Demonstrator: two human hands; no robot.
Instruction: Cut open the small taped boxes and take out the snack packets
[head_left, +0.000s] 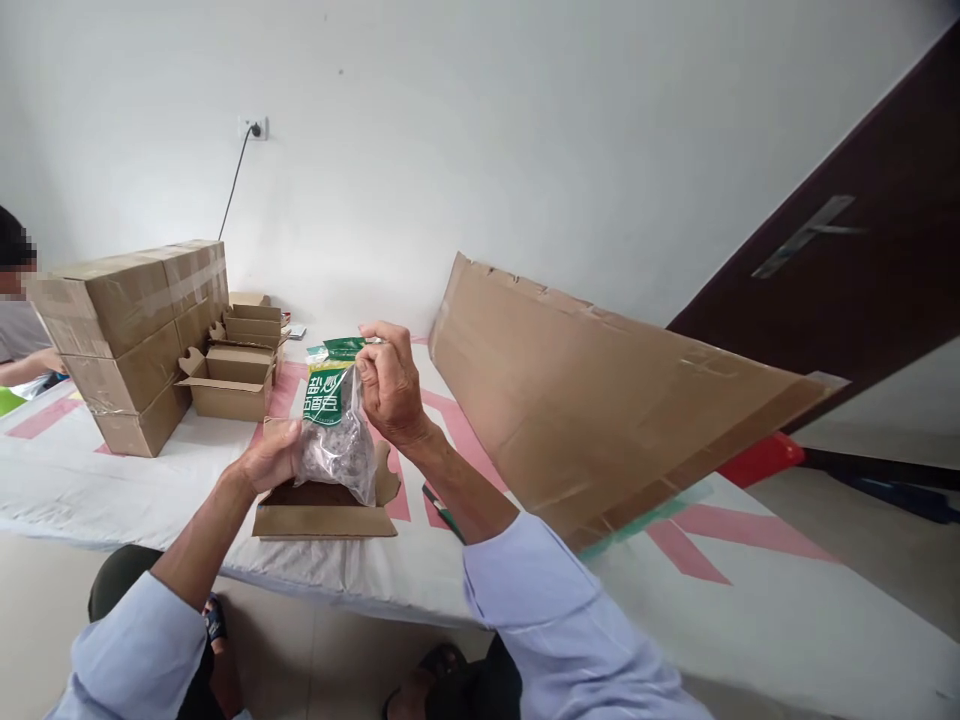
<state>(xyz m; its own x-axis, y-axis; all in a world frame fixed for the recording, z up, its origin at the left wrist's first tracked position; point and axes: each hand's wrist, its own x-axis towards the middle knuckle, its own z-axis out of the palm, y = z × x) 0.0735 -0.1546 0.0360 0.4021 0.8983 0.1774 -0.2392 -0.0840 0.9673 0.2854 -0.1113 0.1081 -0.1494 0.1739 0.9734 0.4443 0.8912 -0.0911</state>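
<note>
A clear plastic food bag [337,445] with a green printed label is held upright between my hands. My right hand [391,388] is closed on its upper right edge, near the green top. Fingers of my left hand [271,455] grip its lower left side, partly hidden behind the bag. Directly beneath, an open small cardboard box [324,521] sits near the table's front edge. The bag's bottom overlaps the box opening; whether they touch I cannot tell. What fills the bag looks greyish and lumpy.
Stacked taped cartons [135,345] stand at the left, beside several open small boxes [229,395]. A large cardboard sheet [585,390] leans up on the right. Pink strips mark the white-covered table [202,490]. Another person's arm [34,367] shows at far left.
</note>
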